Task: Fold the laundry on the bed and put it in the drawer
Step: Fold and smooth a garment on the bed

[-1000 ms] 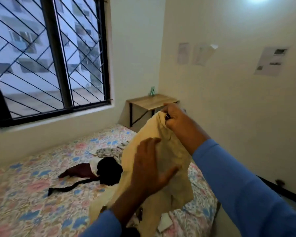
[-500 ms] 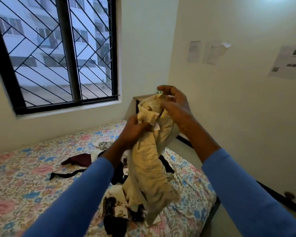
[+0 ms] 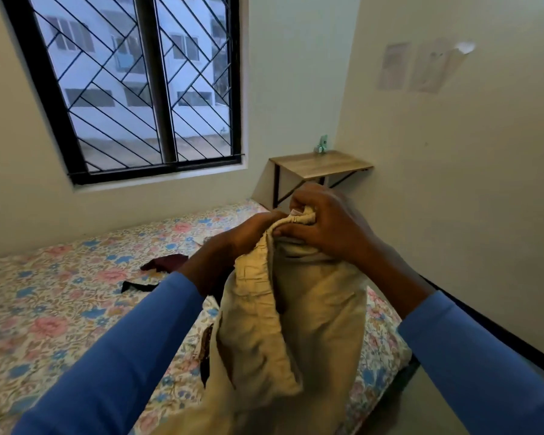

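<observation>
A beige garment (image 3: 296, 324) with an elastic waistband hangs in front of me above the bed (image 3: 44, 309). My right hand (image 3: 324, 224) grips the bunched waistband at the top. My left hand (image 3: 252, 233) holds the same waistband just to the left, its fingers partly hidden by the cloth. The two hands are close together. On the floral bedsheet behind my left arm lie a maroon garment (image 3: 167, 263) and a black strip of cloth (image 3: 135, 286). More dark clothing shows under the beige garment, mostly hidden. No drawer is in view.
A small wooden wall table (image 3: 321, 164) with a green object (image 3: 322, 144) stands in the corner beyond the bed. A barred window (image 3: 139, 86) fills the left wall. Papers (image 3: 421, 67) hang on the right wall. Grey floor (image 3: 427, 403) runs along the bed's right side.
My hands have come lower and closer together on the waistband. The garment now hangs longer and wider below them, covering more of the clothes on the bed.
</observation>
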A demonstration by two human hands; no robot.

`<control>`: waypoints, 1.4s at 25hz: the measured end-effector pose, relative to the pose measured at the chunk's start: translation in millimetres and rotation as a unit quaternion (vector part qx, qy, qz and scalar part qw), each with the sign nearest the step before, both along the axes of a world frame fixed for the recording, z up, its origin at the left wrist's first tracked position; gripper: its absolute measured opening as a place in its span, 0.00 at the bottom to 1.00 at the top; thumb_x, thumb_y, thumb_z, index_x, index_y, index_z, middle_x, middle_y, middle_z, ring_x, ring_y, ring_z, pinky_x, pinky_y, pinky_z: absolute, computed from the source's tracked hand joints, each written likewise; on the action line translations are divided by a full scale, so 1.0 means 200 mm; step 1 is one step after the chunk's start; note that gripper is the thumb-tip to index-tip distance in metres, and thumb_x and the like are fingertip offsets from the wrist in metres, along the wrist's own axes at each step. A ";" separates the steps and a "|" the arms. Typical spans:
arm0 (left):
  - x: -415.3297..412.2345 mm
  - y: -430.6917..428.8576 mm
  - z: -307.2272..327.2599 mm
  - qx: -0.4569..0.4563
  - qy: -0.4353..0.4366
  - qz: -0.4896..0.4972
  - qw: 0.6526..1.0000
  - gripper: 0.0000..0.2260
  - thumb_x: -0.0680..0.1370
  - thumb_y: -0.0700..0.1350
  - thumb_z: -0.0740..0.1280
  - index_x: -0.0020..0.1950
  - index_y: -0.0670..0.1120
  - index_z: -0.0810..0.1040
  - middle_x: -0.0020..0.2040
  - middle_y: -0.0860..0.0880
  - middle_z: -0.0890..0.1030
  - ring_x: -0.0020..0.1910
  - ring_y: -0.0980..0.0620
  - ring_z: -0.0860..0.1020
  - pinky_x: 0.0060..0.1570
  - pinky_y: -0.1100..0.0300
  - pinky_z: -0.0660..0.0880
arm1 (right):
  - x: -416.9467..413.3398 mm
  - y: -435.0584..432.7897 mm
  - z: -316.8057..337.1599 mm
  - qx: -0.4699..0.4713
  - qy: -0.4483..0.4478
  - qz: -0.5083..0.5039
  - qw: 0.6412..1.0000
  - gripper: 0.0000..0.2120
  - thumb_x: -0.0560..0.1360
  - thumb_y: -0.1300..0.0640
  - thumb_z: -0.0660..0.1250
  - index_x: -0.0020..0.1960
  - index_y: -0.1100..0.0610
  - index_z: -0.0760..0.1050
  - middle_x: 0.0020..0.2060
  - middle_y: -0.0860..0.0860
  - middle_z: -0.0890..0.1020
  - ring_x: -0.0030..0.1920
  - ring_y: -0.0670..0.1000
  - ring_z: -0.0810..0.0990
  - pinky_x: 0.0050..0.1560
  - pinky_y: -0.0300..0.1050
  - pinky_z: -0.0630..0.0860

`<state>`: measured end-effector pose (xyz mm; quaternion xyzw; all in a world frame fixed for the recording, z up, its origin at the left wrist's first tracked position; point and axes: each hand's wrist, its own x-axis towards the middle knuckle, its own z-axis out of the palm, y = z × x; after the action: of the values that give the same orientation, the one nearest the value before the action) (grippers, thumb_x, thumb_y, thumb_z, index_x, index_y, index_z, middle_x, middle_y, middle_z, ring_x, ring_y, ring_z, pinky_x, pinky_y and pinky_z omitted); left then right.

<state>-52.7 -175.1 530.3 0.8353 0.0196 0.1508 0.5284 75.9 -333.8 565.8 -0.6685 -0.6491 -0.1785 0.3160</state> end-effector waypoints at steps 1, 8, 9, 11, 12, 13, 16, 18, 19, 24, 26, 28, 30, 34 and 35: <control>-0.02 -0.07 -0.02 -0.014 0.004 0.065 0.998 0.17 0.82 0.57 0.63 0.64 0.49 0.79 0.64 0.49 0.81 0.62 0.57 0.80 0.64 0.51 0.76 | 0.02 -0.02 -0.04 0.011 -0.004 -0.036 0.999 0.19 0.73 0.37 0.75 0.40 0.47 0.70 0.35 0.46 0.76 0.34 0.49 0.74 0.34 0.44 0.67; -0.07 -0.42 -0.54 0.135 -0.061 0.232 0.961 0.35 0.77 0.56 0.73 0.79 0.55 0.59 0.72 0.55 0.73 0.67 0.57 0.75 0.61 0.58 0.77 | 0.08 -0.06 -0.05 0.062 0.275 -0.111 0.953 0.22 0.76 0.40 0.73 0.32 0.52 0.73 0.28 0.46 0.73 0.29 0.41 0.70 0.33 0.40 0.67; -0.03 -0.39 -0.55 0.117 -0.066 0.244 0.960 0.32 0.79 0.52 0.71 0.78 0.55 0.59 0.68 0.55 0.76 0.63 0.56 0.78 0.58 0.60 0.77 | 0.07 -0.07 -0.02 0.059 0.272 -0.103 0.955 0.21 0.77 0.40 0.73 0.32 0.51 0.73 0.29 0.45 0.73 0.30 0.40 0.70 0.33 0.38 0.67; 0.02 -0.28 -0.54 0.129 -0.043 0.256 0.957 0.27 0.80 0.45 0.70 0.76 0.53 0.63 0.58 0.54 0.79 0.55 0.50 0.82 0.48 0.65 0.75 | 0.10 -0.11 0.02 0.069 0.243 -0.106 0.962 0.20 0.76 0.38 0.72 0.35 0.51 0.76 0.31 0.46 0.77 0.32 0.40 0.73 0.35 0.37 0.69; 0.03 -0.20 -0.52 0.177 -0.036 0.274 0.945 0.25 0.80 0.43 0.70 0.74 0.52 0.65 0.54 0.54 0.79 0.51 0.48 0.83 0.42 0.67 0.74 | 0.14 -0.13 0.03 0.079 0.220 -0.119 0.965 0.20 0.75 0.36 0.72 0.37 0.52 0.78 0.32 0.46 0.78 0.33 0.42 0.75 0.36 0.39 0.70; 0.02 -0.13 -0.50 0.241 -0.038 0.298 0.923 0.24 0.79 0.43 0.71 0.73 0.52 0.66 0.53 0.52 0.79 0.48 0.47 0.83 0.38 0.67 0.73 | 0.19 -0.16 0.04 0.086 0.190 -0.137 0.968 0.21 0.75 0.34 0.72 0.38 0.52 0.79 0.33 0.46 0.79 0.34 0.44 0.77 0.36 0.41 0.70; -0.03 0.10 -0.39 0.485 -0.113 0.272 0.823 0.26 0.79 0.42 0.70 0.74 0.51 0.65 0.64 0.43 0.75 0.41 0.45 0.80 0.31 0.60 0.72 | 0.32 -0.24 0.07 0.078 0.059 -0.208 0.973 0.28 0.71 0.24 0.66 0.39 0.51 0.75 0.32 0.46 0.79 0.34 0.50 0.78 0.35 0.46 0.73; -0.05 0.27 -0.25 0.640 -0.196 0.164 0.725 0.23 0.81 0.45 0.67 0.75 0.49 0.66 0.65 0.39 0.74 0.39 0.44 0.78 0.29 0.56 0.74 | 0.38 -0.28 0.10 0.083 -0.090 -0.230 0.966 0.30 0.72 0.22 0.61 0.42 0.50 0.74 0.31 0.48 0.78 0.31 0.53 0.77 0.33 0.45 0.73; -0.05 0.34 -0.16 0.683 -0.216 0.122 0.687 0.22 0.82 0.47 0.64 0.76 0.49 0.65 0.63 0.38 0.75 0.39 0.44 0.77 0.29 0.54 0.75 | 0.41 -0.30 0.12 0.090 -0.171 -0.208 0.959 0.30 0.74 0.23 0.60 0.44 0.51 0.75 0.31 0.49 0.78 0.30 0.53 0.77 0.31 0.44 0.72; -0.04 0.59 0.26 0.732 -0.243 0.059 0.634 0.17 0.86 0.51 0.54 0.71 0.44 0.65 0.49 0.40 0.75 0.28 0.44 0.74 0.22 0.51 0.74 | 0.43 -0.31 0.28 0.019 -0.464 -0.043 0.884 0.16 0.83 0.45 0.61 0.67 0.52 0.72 0.39 0.55 0.78 0.27 0.51 0.75 0.25 0.43 0.72; -0.04 0.63 0.35 0.743 -0.259 0.042 0.615 0.19 0.88 0.55 0.47 0.69 0.43 0.67 0.46 0.41 0.74 0.25 0.45 0.72 0.20 0.54 0.71 | 0.40 -0.29 0.35 -0.006 -0.483 -0.058 0.874 0.16 0.83 0.50 0.61 0.69 0.52 0.74 0.40 0.55 0.77 0.26 0.51 0.74 0.24 0.43 0.72; -0.04 0.68 0.41 0.764 -0.262 0.014 0.589 0.21 0.88 0.56 0.46 0.69 0.43 0.68 0.47 0.42 0.72 0.25 0.47 0.70 0.20 0.56 0.69 | 0.37 -0.27 0.38 -0.035 -0.475 -0.103 0.873 0.13 0.82 0.51 0.67 0.66 0.51 0.78 0.41 0.54 0.77 0.26 0.51 0.75 0.24 0.43 0.73; -0.05 0.74 0.44 0.773 -0.218 0.010 0.596 0.20 0.86 0.58 0.55 0.69 0.46 0.71 0.49 0.44 0.73 0.28 0.48 0.72 0.23 0.55 0.72 | 0.34 -0.26 0.41 -0.068 -0.433 -0.150 0.886 0.13 0.80 0.48 0.71 0.61 0.49 0.75 0.42 0.53 0.79 0.28 0.54 0.79 0.28 0.45 0.76; -0.09 0.82 0.50 0.699 -0.088 0.082 0.705 0.33 0.77 0.76 0.48 0.58 0.57 0.82 0.45 0.56 0.79 0.37 0.56 0.79 0.34 0.59 0.75 | 0.28 -0.27 0.46 -0.102 -0.179 -0.238 0.949 0.18 0.76 0.35 0.65 0.54 0.47 0.80 0.43 0.47 0.84 0.42 0.54 0.84 0.43 0.50 0.79; -0.13 0.81 0.54 0.634 -0.044 0.068 0.769 0.33 0.73 0.80 0.50 0.50 0.58 0.84 0.40 0.61 0.80 0.36 0.60 0.78 0.37 0.61 0.74 | 0.25 -0.29 0.47 -0.086 -0.100 -0.234 0.963 0.19 0.74 0.32 0.67 0.52 0.46 0.82 0.41 0.44 0.84 0.43 0.52 0.84 0.43 0.50 0.79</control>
<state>-78.4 -12.8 638.1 0.9694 -0.0472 0.2007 -0.1330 126.5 -391.7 659.7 -0.8053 -0.5154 -0.2571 0.1405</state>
